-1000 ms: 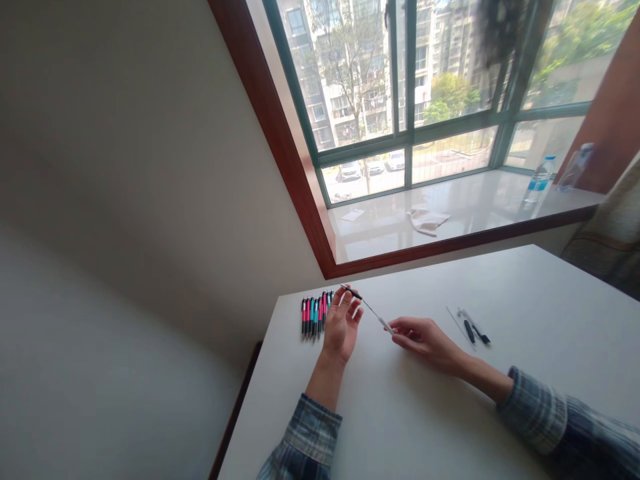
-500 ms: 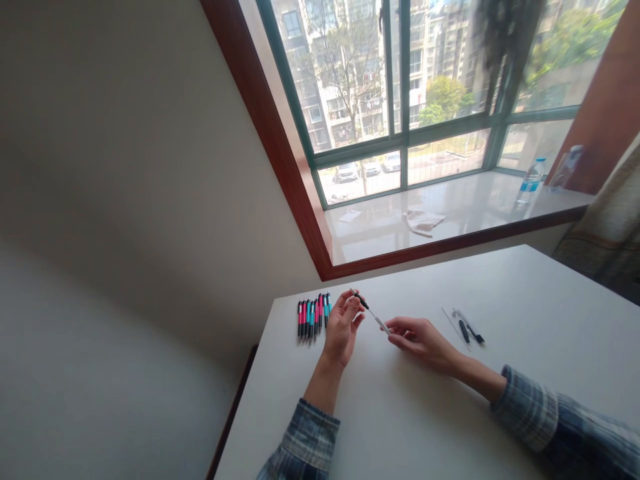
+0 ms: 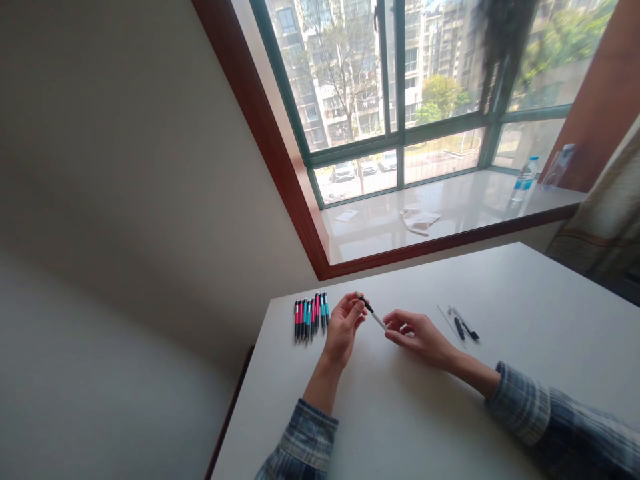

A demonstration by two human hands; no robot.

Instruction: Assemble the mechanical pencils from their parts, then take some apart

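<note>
A pen (image 3: 379, 321) with a white barrel and a black front part is held up above the table, tilted. My left hand (image 3: 345, 328) pinches its black part between thumb and fingers, tip pointing up and left. At the lower end of the white barrel are the thumb and fingertips of my right hand (image 3: 417, 339), closed lightly about it. Barrel and black part meet with no gap that I can see. To the right on the table lie loose pen parts: a thin refill (image 3: 449, 323), a black grip (image 3: 459, 329) and a clear piece with a black end (image 3: 470, 331).
Several pink and blue pens (image 3: 310, 319) lie in a row left of my left hand on the white table (image 3: 400, 420). Beyond the table, the window sill (image 3: 370, 237) holds a cloth (image 3: 419, 220) and a water bottle (image 3: 524, 181). A wall (image 3: 150, 267) stands at left.
The white barrel has moved up to the black part, covering the thin refill that showed between them. My right hand has come slightly closer to my left. The view has shifted a little.
</note>
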